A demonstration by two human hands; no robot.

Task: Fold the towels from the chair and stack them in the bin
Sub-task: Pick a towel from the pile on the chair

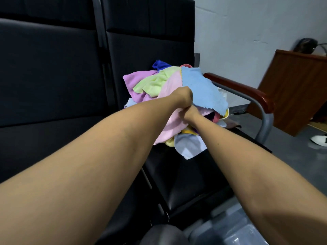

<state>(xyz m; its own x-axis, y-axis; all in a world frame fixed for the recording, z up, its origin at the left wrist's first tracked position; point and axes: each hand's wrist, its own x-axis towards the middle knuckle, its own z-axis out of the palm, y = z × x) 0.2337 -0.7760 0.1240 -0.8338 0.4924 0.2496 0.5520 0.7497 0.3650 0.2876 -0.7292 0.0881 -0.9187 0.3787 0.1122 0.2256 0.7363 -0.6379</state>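
Observation:
A heap of coloured towels (pixel 159 80) lies on the black chair seat (pixel 185 175): purple, light green, pink, light blue, dark blue and white ones. Both arms reach out to the heap. My left hand (pixel 184 96) is closed on the pink towel (pixel 170 126) near its top. My right hand (pixel 188 114) sits just below it, fingers also closed in the same pink cloth, touching the left hand. The light blue towel (pixel 203 91) lies right beside the hands. A grey translucent bin (pixel 235 228) shows at the bottom edge, blurred.
The chair has a red-brown armrest (pixel 242 89) on a grey metal frame to the right. More black seats stand to the left. A wooden desk (pixel 297 89) stands at the right by the white wall. A white shoe (pixel 319 139) lies on the grey floor.

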